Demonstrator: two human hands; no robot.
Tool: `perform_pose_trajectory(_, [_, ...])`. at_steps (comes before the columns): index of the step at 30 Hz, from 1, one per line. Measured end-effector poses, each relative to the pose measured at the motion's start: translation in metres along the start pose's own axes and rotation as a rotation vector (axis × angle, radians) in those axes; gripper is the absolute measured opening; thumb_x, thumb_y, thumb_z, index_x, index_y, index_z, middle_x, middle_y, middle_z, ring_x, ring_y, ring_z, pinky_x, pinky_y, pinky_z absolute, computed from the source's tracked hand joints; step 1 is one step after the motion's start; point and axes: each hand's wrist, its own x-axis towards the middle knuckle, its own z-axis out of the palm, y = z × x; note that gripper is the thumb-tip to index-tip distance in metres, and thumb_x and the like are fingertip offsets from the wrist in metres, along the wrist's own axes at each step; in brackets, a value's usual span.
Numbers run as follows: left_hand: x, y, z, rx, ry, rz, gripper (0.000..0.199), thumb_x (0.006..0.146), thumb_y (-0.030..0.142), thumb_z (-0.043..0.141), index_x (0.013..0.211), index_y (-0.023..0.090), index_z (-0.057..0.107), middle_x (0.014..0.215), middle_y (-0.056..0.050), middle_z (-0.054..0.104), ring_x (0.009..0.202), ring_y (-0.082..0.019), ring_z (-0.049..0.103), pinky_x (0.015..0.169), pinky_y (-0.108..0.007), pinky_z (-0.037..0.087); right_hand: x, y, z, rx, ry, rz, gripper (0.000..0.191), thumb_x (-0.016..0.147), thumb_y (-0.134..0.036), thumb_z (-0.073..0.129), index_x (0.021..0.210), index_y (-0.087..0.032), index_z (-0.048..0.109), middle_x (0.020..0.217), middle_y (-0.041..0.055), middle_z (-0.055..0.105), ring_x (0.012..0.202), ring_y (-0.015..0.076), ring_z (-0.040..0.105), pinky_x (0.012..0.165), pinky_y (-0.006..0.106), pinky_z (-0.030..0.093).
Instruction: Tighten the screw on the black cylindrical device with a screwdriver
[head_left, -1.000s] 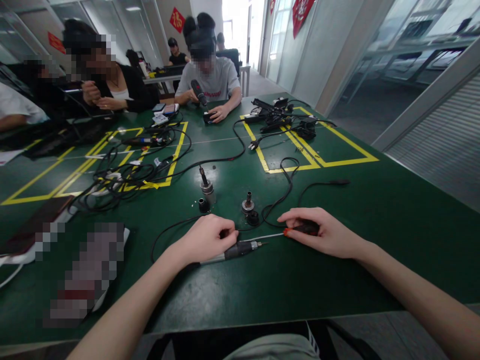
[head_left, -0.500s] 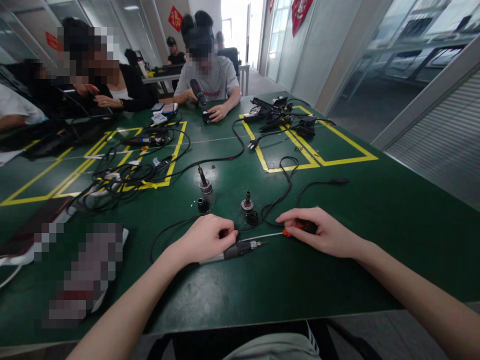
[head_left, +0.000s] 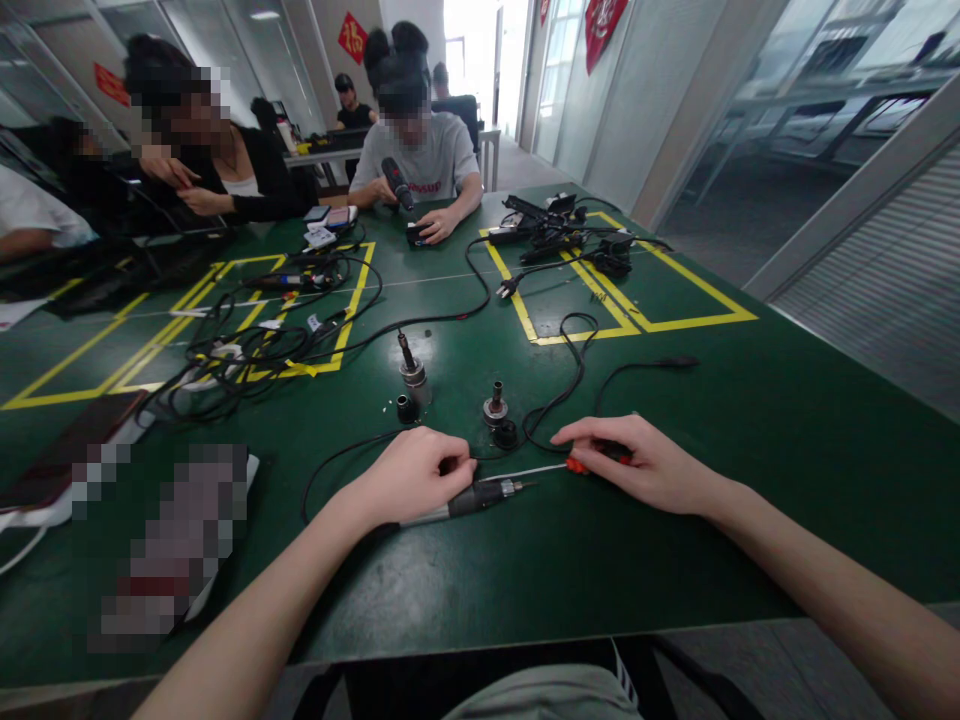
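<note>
A screwdriver with a red and black handle (head_left: pixel 577 465) lies level above the green table, its thin shaft pointing left. My right hand (head_left: pixel 626 462) is closed round the handle. My left hand (head_left: pixel 424 468) is closed at the shaft's far end; its fingertips hide the tip. Just below the shaft, a grey and black pen-shaped tool (head_left: pixel 472 499) rests on the table beside my left hand. Beyond my hands stand two metal motor parts, a taller one (head_left: pixel 412 375) and a shorter one (head_left: pixel 495 408), each with a small black ring next to it.
Tangled black cables (head_left: pixel 217 350) cover the left of the green table (head_left: pixel 570 570). Black adapters (head_left: pixel 544 225) are heaped at the back right. Two devices with blurred screens lie at the left. Across the table, a person holds a power drill (head_left: pixel 396 183).
My hands have hardly moved. At the back left, a person's head and hands have shifted slightly.
</note>
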Motion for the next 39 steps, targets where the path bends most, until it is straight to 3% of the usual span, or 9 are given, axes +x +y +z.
perform_pose_trajectory(7, [0.0005,-0.0003,0.0002,0.007,0.000,0.002,0.037,0.097,0.026,0.054,0.062,0.021,0.046,0.057,0.006,0.045,0.055,-0.012,0.040,0.062,-0.028,0.028,-0.0019,0.0001,0.0007,0.083,0.024,0.020,0.027,0.099,-0.039,0.073,0.117,-0.020,0.078,0.086,0.0049,0.078,0.075,0.0200,0.073,0.069,0.030,0.061])
perform_pose_trajectory(15, [0.0009,-0.0006,0.0016,0.004,0.001,-0.007,0.036,0.097,0.025,0.055,0.063,0.020,0.047,0.057,0.006,0.045,0.055,-0.012,0.040,0.063,-0.028,0.027,-0.0004,0.0014,0.0002,-0.019,0.003,-0.010,0.027,0.107,-0.034,0.060,0.115,-0.019,0.080,0.082,0.0046,0.080,0.066,0.0172,0.071,0.062,0.026,0.055])
perform_pose_trajectory(22, [0.0004,-0.0019,0.0013,0.008,0.001,0.005,0.036,0.097,0.025,0.055,0.063,0.020,0.047,0.057,0.006,0.045,0.055,-0.012,0.040,0.062,-0.028,0.027,-0.0024,-0.0008,-0.0005,0.049,0.033,0.004,0.027,0.102,-0.042,0.068,0.115,-0.021,0.079,0.088,0.0057,0.081,0.079,0.0204,0.077,0.075,0.031,0.062])
perform_pose_trajectory(28, [-0.0001,-0.0006,0.0002,-0.002,-0.006,0.004,0.036,0.097,0.024,0.056,0.062,0.020,0.049,0.057,0.006,0.045,0.055,-0.012,0.040,0.062,-0.028,0.028,-0.0027,-0.0010,-0.0005,0.022,0.037,-0.035,0.024,0.099,-0.035,0.070,0.115,-0.020,0.080,0.084,0.0041,0.078,0.067,0.0168,0.069,0.063,0.027,0.056])
perform_pose_trajectory(33, [-0.0005,-0.0005,-0.0003,-0.007,-0.002,0.007,0.037,0.097,0.024,0.056,0.061,0.020,0.049,0.056,0.006,0.045,0.055,-0.012,0.040,0.062,-0.028,0.028,-0.0008,0.0005,-0.0005,0.044,-0.015,0.024,0.030,0.107,-0.039,0.060,0.117,-0.019,0.081,0.082,0.0051,0.079,0.068,0.0180,0.071,0.061,0.027,0.057])
perform_pose_trajectory(39, [0.0002,-0.0020,0.0009,0.008,-0.005,0.009,0.037,0.097,0.025,0.056,0.062,0.020,0.049,0.057,0.006,0.046,0.055,-0.012,0.040,0.061,-0.028,0.027,-0.0010,-0.0018,-0.0001,0.125,0.039,0.018,0.025,0.100,-0.041,0.072,0.110,-0.020,0.080,0.089,0.0065,0.080,0.075,0.0199,0.074,0.070,0.030,0.061])
